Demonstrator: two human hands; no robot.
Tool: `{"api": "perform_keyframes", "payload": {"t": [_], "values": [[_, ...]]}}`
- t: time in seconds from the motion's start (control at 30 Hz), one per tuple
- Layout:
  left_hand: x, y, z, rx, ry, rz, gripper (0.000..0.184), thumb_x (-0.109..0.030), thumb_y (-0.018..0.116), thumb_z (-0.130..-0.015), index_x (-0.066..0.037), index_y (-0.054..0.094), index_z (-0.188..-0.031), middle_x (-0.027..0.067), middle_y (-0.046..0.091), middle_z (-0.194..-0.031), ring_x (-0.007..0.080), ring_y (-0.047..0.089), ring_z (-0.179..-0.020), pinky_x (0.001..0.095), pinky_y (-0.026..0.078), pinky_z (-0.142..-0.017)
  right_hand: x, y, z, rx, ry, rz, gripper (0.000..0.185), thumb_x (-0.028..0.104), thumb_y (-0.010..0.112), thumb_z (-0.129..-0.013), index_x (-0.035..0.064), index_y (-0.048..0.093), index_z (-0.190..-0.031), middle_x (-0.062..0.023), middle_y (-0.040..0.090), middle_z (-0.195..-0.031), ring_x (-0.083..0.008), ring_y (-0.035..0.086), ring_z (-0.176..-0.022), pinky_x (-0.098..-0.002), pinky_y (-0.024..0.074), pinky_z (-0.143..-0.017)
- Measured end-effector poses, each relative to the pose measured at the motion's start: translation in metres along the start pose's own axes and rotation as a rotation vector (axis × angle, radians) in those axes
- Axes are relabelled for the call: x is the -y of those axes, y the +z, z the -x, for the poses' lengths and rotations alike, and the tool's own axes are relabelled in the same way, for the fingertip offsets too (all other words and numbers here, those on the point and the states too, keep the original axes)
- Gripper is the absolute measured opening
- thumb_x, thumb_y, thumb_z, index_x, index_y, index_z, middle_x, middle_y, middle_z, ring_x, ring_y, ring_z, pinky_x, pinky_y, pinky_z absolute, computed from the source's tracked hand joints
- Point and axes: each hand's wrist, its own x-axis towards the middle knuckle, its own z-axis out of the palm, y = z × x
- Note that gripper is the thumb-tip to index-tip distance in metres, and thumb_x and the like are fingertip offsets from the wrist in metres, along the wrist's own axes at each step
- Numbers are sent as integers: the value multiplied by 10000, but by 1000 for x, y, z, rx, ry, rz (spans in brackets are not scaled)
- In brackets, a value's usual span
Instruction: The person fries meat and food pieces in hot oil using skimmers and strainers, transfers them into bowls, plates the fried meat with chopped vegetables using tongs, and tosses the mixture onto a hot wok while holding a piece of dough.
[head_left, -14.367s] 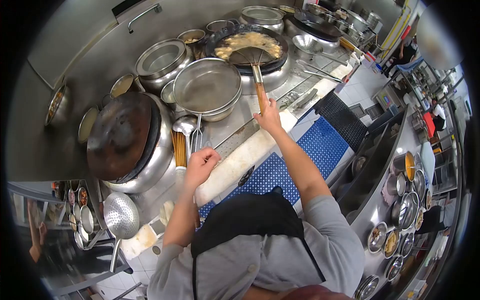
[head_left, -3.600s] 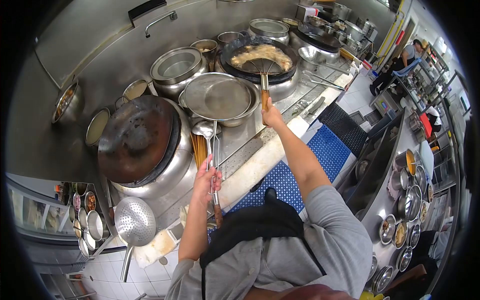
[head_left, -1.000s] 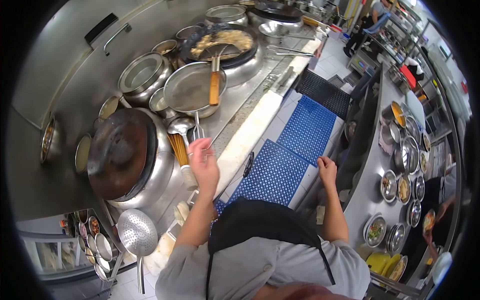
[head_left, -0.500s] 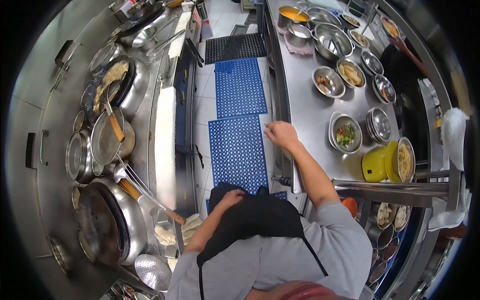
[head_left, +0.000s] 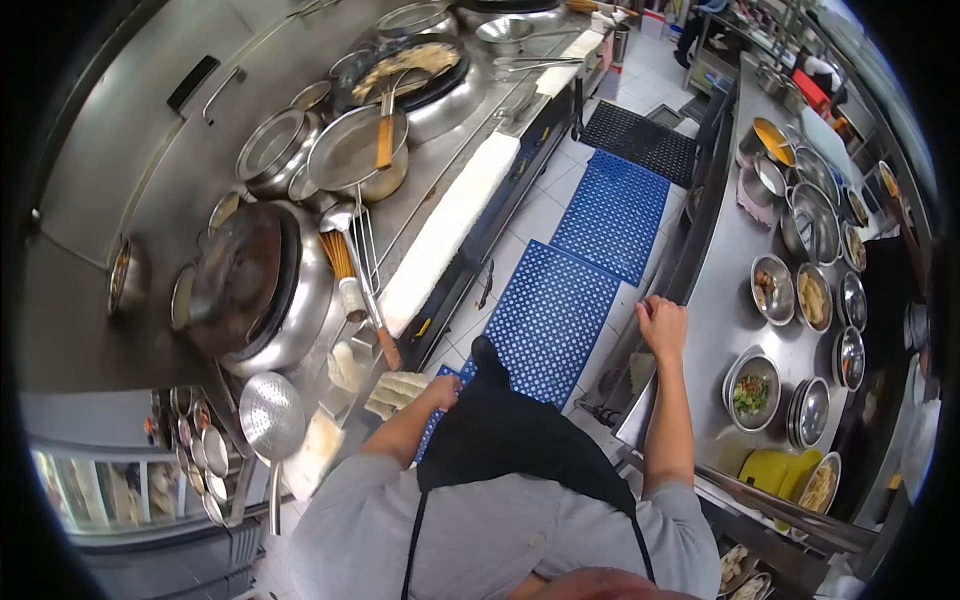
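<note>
The left hand (head_left: 441, 392) is low beside the black apron (head_left: 520, 435), elbow bent, fingers curled; whether they grip the cloth (head_left: 395, 393) next to them, I can't tell. That cloth is pale and rumpled in thick folds, at the stove's front edge. The right hand (head_left: 663, 325), forearm pointing forward, hovers by the steel counter (head_left: 690, 400), fingers loosely bent, contents unclear. Farther off, a wood-handled strainer (head_left: 386, 140) reaches from the wok (head_left: 447, 88) across a pot (head_left: 388, 181).

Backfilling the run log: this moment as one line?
left hand: beside apron; right hand: near steel counter, curled; skimmer: unheld, at wok; food: in wok
</note>
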Motion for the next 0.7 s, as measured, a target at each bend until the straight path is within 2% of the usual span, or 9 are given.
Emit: {"api": "perform_keyframes", "payload": {"t": [0.1,0.23,0.33,0.37,0.43,0.53,0.67,0.7], "values": [[-1,10,15,39,-26,56,545,20,659,-611,-75,682,-1147,172,694,-1083,333,662,-1044,398,529,-882,2,-4,1,71,18,25,254,311,689,-827,61,716,-862,-135,702,-813,-305,658,-789,-435,433,-759],[13,48,-7,145,55,-86,503,17,616,-655,-70,685,-1146,177,698,-1071,337,668,-1033,402,527,-878,-3,2,0,54,18,2,261,330,697,-818,71,716,-851,-141,704,-815,-303,666,-804,-428,436,-768],[9,43,-8,-4,181,-135,449,-2,615,-685,-69,692,-1122,185,708,-1019,351,688,-952,411,538,-839,-15,17,0,76,32,13,246,316,678,-813,72,711,-820,-135,698,-792,-306,662,-790,-436,442,-762],[5,40,-10,-15,164,-85,430,-14,616,-698,-71,695,-1117,188,709,-1010,351,689,-946,411,538,-838,-18,23,4,-20,9,-1,246,321,673,-820,79,711,-816,-132,702,-806,-303,660,-805,-432,440,-775],[1,33,-14,-37,110,22,392,-40,618,-725,-75,700,-1106,195,711,-992,352,691,-935,413,538,-835,-13,13,6,3,31,9,266,346,672,-828,81,703,-832,-128,701,-805,-296,661,-809,-427,438,-807],[-1,30,-27,29,161,109,368,-67,619,-747,-73,697,-1106,200,709,-1006,349,677,-987,402,517,-886,-8,1,5,97,67,4,282,357,655,-840,78,692,-821,-130,698,-791,-288,665,-810,-418,438,-825],[-2,41,-34,-136,267,-19,294,-40,598,-769,-36,694,-1047,230,699,-965,303,702,-815,374,534,-798,-6,-1,7,103,92,7,265,341,661,-843,81,693,-803,-127,698,-796,-284,665,-813,-414,432,-816],[-2,38,-30,-204,382,-44,319,-38,585,-777,-35,678,-1082,223,694,-935,255,689,-695,359,543,-625,-7,1,7,101,90,6,264,340,660,-845,82,693,-805,-124,699,-797,-281,666,-815,-413,432,-819]]}}
